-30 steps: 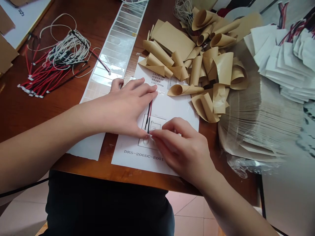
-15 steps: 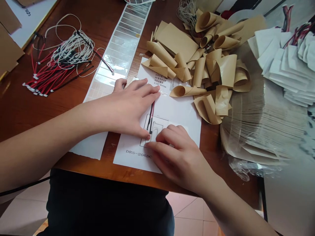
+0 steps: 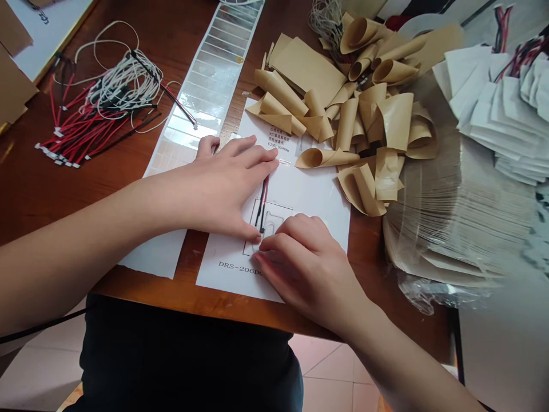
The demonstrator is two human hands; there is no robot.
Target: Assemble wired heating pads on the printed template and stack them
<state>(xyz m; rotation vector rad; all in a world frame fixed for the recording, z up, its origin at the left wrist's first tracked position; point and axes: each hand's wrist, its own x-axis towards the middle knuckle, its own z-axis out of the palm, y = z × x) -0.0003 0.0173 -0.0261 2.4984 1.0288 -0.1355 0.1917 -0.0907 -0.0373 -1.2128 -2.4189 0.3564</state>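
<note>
My left hand (image 3: 225, 186) lies flat on a white printed sheet (image 3: 319, 197), its fingertips just beside a black-and-red wire pair (image 3: 262, 203). That pair runs down into a thin drawn outline (image 3: 274, 213) on the sheet. My right hand (image 3: 304, 266) sits curled over the outline's lower part, fingers pressing on the paper by the wire ends. A thin whitish piece seems to lie under those fingers, though its lower part is hidden. The wire tips are hidden too.
Curled tan release papers (image 3: 364, 126) crowd the sheet's top edge. A silvery label strip (image 3: 206, 91) lies to the left, beyond it a bundle of red, black and white wires (image 3: 103, 117). A plastic-wrapped stack (image 3: 454, 217) and white pads with wires (image 3: 493, 109) stand at right.
My right hand has shifted down and left from the wire ends, its fingers now flatter over the outline. My left hand has stayed on the sheet.
</note>
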